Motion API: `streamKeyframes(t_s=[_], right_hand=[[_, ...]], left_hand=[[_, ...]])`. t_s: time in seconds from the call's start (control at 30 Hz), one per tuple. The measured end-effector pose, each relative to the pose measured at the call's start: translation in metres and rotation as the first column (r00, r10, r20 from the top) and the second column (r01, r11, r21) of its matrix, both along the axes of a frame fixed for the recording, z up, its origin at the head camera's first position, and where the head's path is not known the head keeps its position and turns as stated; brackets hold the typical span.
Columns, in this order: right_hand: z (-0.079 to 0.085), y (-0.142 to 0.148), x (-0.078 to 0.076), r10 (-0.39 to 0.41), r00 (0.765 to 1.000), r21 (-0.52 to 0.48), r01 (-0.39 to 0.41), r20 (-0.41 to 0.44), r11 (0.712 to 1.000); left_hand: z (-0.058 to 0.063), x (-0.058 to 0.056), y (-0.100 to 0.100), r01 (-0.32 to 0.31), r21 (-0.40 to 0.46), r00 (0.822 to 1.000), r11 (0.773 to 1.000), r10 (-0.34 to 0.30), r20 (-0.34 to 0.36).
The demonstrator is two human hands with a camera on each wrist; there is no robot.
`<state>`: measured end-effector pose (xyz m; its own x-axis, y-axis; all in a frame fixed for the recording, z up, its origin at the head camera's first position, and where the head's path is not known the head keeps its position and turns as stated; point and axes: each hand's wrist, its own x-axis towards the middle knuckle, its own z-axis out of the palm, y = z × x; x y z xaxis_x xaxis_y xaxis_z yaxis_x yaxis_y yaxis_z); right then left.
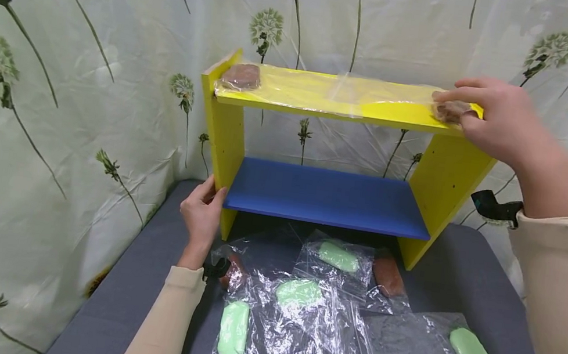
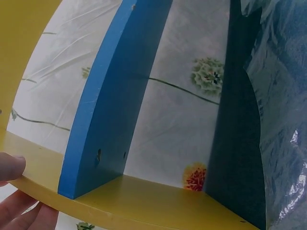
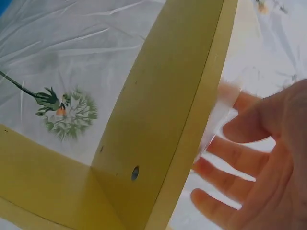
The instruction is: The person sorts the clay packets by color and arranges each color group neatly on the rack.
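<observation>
A small shelf unit has yellow side panels (image 1: 219, 152), a yellow top board (image 1: 304, 89) and a blue lower shelf (image 1: 321, 196). My left hand (image 1: 202, 214) grips the left panel low down, its thumb and fingers on opposite sides of the edge in the left wrist view. Up at the top board's right end, my right hand (image 1: 501, 120) holds a brown soap-like bar (image 1: 449, 111) in a clear plastic bag, with thumb in front and fingers over it. At the board's left end lies another bagged brown bar (image 1: 243, 76). Clear plastic stretches between the two bars.
In front of the unit, clear zip bags (image 1: 286, 341) are spread on the dark grey padded surface (image 1: 107, 297). They hold several pale green bars (image 1: 233, 330) and reddish-brown bars (image 1: 387, 275). A dandelion-print curtain (image 1: 123, 18) hangs close behind the unit.
</observation>
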<state>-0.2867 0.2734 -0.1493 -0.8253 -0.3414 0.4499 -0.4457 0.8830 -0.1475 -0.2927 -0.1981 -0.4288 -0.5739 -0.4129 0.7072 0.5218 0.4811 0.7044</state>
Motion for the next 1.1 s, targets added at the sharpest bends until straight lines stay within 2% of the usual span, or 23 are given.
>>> streamKeyframes(t_s=[0.13,0.23,0.37,0.5,0.67,0.87,0.97,1.1], right_hand=[[-0.005,-0.012,0.007,-0.093,0.994,0.101,0.098,-0.051,0.990],[-0.008,-0.019,0.008,-0.175,0.982,0.196,0.187,-0.074,0.963],[-0.006,-0.021,0.005,-0.241,0.969,0.226,0.246,-0.051,0.943],[-0.006,-0.015,0.000,-0.239,0.971,0.204,0.228,0.026,0.952],[-0.014,0.000,-0.003,-0.168,0.980,0.184,0.147,0.103,0.972],[-0.023,0.008,0.001,-0.133,0.980,0.152,0.111,0.145,0.982],[-0.027,0.009,0.003,-0.123,0.985,0.140,0.106,0.120,0.985],[-0.033,0.008,0.006,-0.112,0.994,0.103,0.113,-0.018,0.988]], left_hand=[[0.000,-0.001,-0.001,-0.007,0.002,1.000,1.000,0.007,-0.002],[0.000,0.000,-0.001,-0.012,0.002,1.000,1.000,0.012,0.010],[0.000,0.001,-0.001,-0.020,-0.002,1.000,1.000,0.020,0.022],[0.000,0.002,0.000,-0.021,0.001,1.000,1.000,0.021,0.024],[0.001,0.003,0.002,-0.022,-0.007,0.999,1.000,0.022,0.038],[0.003,0.004,0.003,-0.015,-0.017,1.000,1.000,0.015,0.027],[0.003,0.003,0.003,-0.014,-0.022,1.000,1.000,0.015,0.024],[0.003,0.003,0.002,-0.012,-0.018,1.000,1.000,0.012,0.020]])
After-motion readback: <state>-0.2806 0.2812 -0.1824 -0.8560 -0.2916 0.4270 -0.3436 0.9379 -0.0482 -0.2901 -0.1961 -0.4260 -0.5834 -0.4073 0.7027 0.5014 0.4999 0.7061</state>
